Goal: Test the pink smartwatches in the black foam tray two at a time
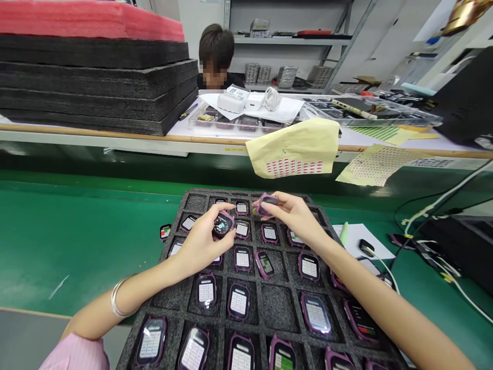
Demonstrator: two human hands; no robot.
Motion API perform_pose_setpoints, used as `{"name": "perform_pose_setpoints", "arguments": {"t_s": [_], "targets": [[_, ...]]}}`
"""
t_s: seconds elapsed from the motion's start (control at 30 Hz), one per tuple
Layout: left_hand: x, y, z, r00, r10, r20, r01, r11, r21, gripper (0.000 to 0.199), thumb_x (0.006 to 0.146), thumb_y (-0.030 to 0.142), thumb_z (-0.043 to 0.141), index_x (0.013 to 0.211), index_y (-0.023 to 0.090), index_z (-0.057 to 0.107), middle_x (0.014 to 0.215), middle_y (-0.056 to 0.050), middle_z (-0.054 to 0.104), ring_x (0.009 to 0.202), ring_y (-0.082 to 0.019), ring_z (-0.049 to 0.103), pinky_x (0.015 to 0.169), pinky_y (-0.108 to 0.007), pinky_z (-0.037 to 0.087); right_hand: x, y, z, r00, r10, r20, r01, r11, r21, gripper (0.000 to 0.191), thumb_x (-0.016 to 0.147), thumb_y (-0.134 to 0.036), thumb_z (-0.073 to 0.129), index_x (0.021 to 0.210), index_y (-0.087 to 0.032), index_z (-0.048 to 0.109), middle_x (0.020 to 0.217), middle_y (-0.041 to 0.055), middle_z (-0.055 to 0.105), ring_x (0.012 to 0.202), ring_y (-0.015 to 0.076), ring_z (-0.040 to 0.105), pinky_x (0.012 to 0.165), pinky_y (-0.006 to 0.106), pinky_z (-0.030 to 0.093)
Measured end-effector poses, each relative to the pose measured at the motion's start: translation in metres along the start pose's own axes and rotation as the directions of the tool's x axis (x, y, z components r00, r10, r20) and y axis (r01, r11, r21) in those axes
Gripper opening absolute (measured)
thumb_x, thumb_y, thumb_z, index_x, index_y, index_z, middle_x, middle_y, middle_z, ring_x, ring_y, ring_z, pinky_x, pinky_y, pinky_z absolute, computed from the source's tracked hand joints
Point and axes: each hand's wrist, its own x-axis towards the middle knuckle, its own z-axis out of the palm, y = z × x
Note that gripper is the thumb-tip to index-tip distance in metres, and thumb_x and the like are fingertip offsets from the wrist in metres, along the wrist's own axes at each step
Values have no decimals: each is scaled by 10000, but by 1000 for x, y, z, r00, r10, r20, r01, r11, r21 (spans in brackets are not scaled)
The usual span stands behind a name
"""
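My left hand [208, 234] is closed round a purple-framed smartwatch [223, 224] whose dark screen shows a watch face. Between the fingers of my right hand [290, 210] is a second purple watch body [266, 204], lifted above the tray. Both hands are over the far half of a black foam tray [275, 306] with square compartments. Many compartments hold purple watches with lit screens, such as one watch [239, 300] showing a white grid. A tilted watch [264, 263] leans over a compartment wall. Another watch [165, 232] lies on the green bench, left of the tray.
Black foam trays [96, 82] are stacked on the raised shelf at left, topped with pink foam [88, 19]. A yellow sticker sheet [295, 149] hangs over the shelf edge. Cables [442, 205] and a black charger [365, 247] lie at right. A person [216, 54] is behind the shelf.
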Motion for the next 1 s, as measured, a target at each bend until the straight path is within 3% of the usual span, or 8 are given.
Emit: {"name": "perform_pose_setpoints", "arguments": {"t_s": [0.1,0.17,0.3,0.37,0.47,0.7,0.87,1.0], "targets": [[-2,0,3,1000,-12,12,12,999,-45,406,799,134,574,1195,193,513,994,-36,628,939,-195,591,867,-298,438,-13,-16,-1,999,37,3,-36,962,270,246,821,-393,695,773,-170,602,950,105,723,871,236,670,825,366,506],[-2,-3,5,999,-34,27,37,995,-88,402,799,137,579,1192,199,525,977,-30,630,891,-186,594,834,-289,445,-19,-20,0,997,48,53,-65,916,395,291,793,-359,725,680,-186,521,948,112,728,828,237,679,819,376,506],[-2,-15,11,996,-87,37,92,981,-174,396,779,139,607,1168,197,561,973,-36,637,904,-197,591,831,-297,448,-24,-18,8,979,109,172,-190,794,577,322,784,-366,718,767,-213,435,761,61,723,548,187,650,578,323,524],[-2,-20,14,992,-116,40,122,971,-208,385,774,138,613,1153,194,572,979,-41,638,896,-199,596,823,-302,459,-24,-13,14,966,171,193,-250,801,543,321,804,-377,703,815,-216,425,680,18,693,427,129,557,419,231,440],[-1,-26,17,986,-158,51,166,956,-241,379,785,148,605,1159,194,566,988,-40,630,807,-173,603,764,-290,479,-23,-2,22,948,249,199,-312,855,415,350,801,-403,717,894,-201,447,705,7,674,426,89,488,345,168,337],[1,-33,21,979,-190,70,202,944,-262,366,797,148,587,1160,192,563,996,-36,605,658,-112,557,641,-245,472,-25,11,20,928,250,276,-349,844,407,493,889,-382,635,1291,-145,477,888,71,693,620,110,555,500,206,457],[1,-37,22,977,-198,77,212,942,-260,377,791,148,596,1164,192,566,1044,-45,611,706,-130,584,688,-258,479,-27,6,16,875,243,419,-455,709,539,609,866,-245,682,1402,-187,398,1039,89,681,758,137,637,624,245,512],[0,-39,23,977,-195,88,211,944,-252,377,792,143,594,1165,184,562,1059,-51,617,738,-144,595,707,-262,473,-27,4,16,863,207,461,-459,704,542,598,871,-249,679,1386,-176,384,1087,124,662,743,175,686,595,260,523]]}}
